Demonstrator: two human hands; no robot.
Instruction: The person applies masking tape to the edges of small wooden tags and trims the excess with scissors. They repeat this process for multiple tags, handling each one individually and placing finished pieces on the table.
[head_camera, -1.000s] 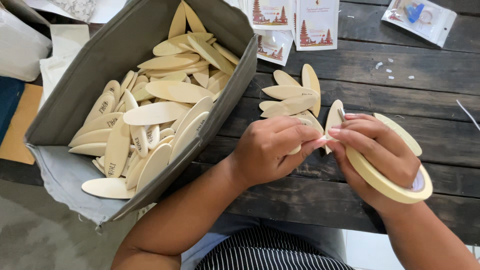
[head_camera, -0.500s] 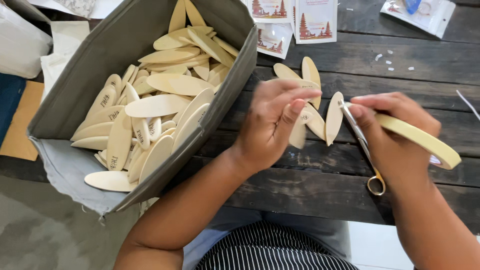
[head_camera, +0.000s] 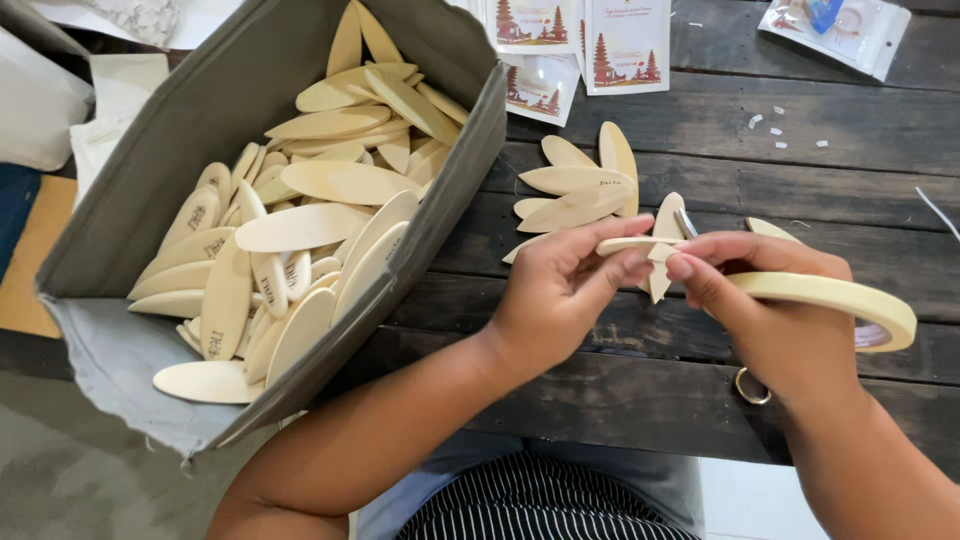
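In the head view, the left hand (head_camera: 560, 290) pinches a pale wooden leaf-shaped piece (head_camera: 640, 245) between thumb and fingers, held flat just above the counter (head_camera: 600, 370). The right hand (head_camera: 770, 310) meets it from the other side; its fingertips are pressed together on the end of the same piece, and a roll of cream masking tape (head_camera: 850, 300) hangs around this hand. A metal tool, probably scissors, shows only partly: a tip beside the piece and a ring handle (head_camera: 752, 386) under the wrist.

To do this step well, I judge that the piece should be held steady with the left hand while the right one presses the tape flat and straight, without wrinkles, and keeps the blades away from the fingers.

Just beyond the hands, a small fan of similar wooden pieces (head_camera: 575, 185) lies on the counter. On the left, a grey fabric box (head_camera: 460, 190) is full of such pieces. The counter is of dark wooden planks; printed cards (head_camera: 600, 40) and a clear plastic packet (head_camera: 840, 30) lie at its far edge. The room is not visible.
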